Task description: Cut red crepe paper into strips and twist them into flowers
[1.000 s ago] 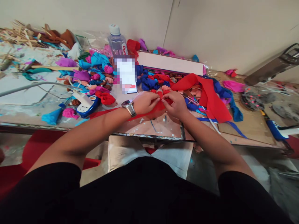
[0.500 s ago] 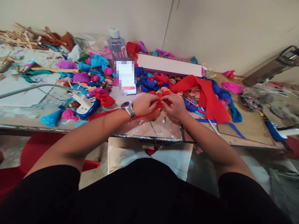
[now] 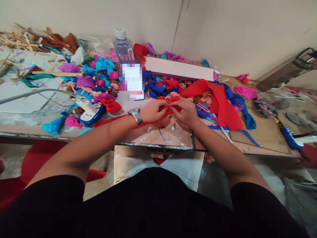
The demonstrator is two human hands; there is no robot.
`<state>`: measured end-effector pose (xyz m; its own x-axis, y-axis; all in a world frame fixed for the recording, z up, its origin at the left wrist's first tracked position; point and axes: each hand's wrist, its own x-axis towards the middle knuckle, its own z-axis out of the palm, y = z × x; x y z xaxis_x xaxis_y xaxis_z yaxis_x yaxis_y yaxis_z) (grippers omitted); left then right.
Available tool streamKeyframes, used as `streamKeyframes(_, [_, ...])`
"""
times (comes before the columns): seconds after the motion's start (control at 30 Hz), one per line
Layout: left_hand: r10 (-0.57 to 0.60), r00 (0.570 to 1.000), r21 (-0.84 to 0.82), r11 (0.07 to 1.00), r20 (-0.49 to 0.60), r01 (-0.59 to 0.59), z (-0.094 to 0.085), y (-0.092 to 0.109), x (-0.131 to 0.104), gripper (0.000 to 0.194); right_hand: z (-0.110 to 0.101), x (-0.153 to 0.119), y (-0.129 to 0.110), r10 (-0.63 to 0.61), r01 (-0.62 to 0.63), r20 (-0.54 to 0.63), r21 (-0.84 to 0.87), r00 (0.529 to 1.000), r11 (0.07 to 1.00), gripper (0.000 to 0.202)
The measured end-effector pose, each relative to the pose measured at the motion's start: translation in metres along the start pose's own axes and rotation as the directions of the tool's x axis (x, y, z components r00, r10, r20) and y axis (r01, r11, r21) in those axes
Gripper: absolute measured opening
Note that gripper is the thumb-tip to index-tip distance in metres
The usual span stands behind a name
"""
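Note:
My left hand (image 3: 153,110), with a metal watch (image 3: 135,115) on its wrist, pinches a red crepe-like strip (image 3: 119,121) near the table's front edge. From under that hand the strip trails left along the tabletop. My right hand (image 3: 184,110) pinches the same strip, thumb and fingertips nearly meeting those of the left. The bit between the fingertips is small and partly covered. Just beyond lie red, blue and peach crumpled pieces, and a wide red band (image 3: 226,109) curves over the pile to the right.
A lit phone (image 3: 133,81) leans before a clear bottle (image 3: 123,46). Left are a blue-and-white power strip (image 3: 91,114) with a cable, colourful rosettes and wooden sticks (image 3: 21,38). A white box (image 3: 179,67) lies behind; a dark tumbler (image 3: 284,69) stands at right.
Both hands stay almost in place at the red strip. The left wrist has turned slightly, and the fingertips have shifted a little on the strip.

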<state>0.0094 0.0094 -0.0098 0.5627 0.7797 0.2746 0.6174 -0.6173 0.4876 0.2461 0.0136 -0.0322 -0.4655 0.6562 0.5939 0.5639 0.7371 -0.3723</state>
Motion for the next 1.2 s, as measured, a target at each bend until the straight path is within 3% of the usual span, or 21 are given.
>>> streamKeyframes(0.17, [-0.019, 0.999, -0.056, 0.998, 0.032, 0.021, -0.0001, -0.0001, 0.0013, 0.03, -0.0012, 0.0001, -0.0005, 0.022, -0.022, 0.028, -0.004, 0.999, 1.0, 0.019])
streamKeyframes(0.43, [0.06, 0.998, 0.072, 0.996, -0.028, -0.058, 0.0018, -0.0042, 0.0006, 0.037, 0.0, -0.0004, 0.0011, -0.006, 0.006, -0.039, 0.012, 0.999, 1.0, 0.015])
streamKeyframes(0.77, [0.063, 0.998, 0.073, 0.995, 0.023, -0.064, 0.0001, -0.0041, 0.0023, 0.047, 0.0006, -0.0007, 0.0034, 0.043, -0.042, 0.015, -0.012, 0.999, 0.999, 0.017])
streamKeyframes(1.2, [-0.156, 0.982, 0.247, 0.952, -0.106, 0.178, 0.0015, -0.0094, 0.0024, 0.037, -0.0004, 0.0007, 0.005, 0.089, -0.089, -0.011, 0.018, 0.996, 0.996, 0.013])
